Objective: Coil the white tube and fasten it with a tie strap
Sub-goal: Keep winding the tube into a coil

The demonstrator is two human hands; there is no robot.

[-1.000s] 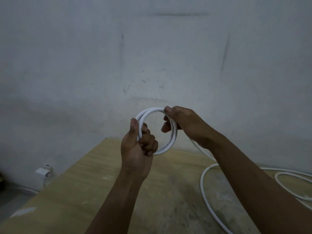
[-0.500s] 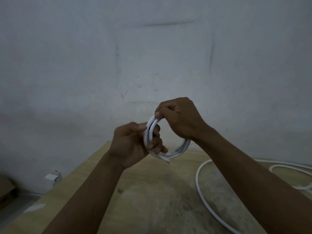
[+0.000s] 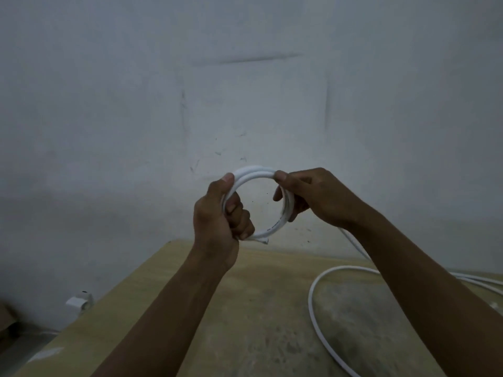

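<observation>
The ring is turning to face us.
Left hand [image 3: 217, 221] and right hand [image 3: 307, 197] are both gripping the white tube [image 3: 253, 172]; plenty is still lying loose.

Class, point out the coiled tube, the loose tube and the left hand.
coiled tube [image 3: 253, 172], head view, top of the loops.
loose tube [image 3: 310, 297], head view, its left bend.
left hand [image 3: 211, 221], head view, back of hand.

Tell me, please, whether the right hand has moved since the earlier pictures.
Yes: the right hand has shifted right, nearer the vertical wall scuff, round the white tube coil.
</observation>
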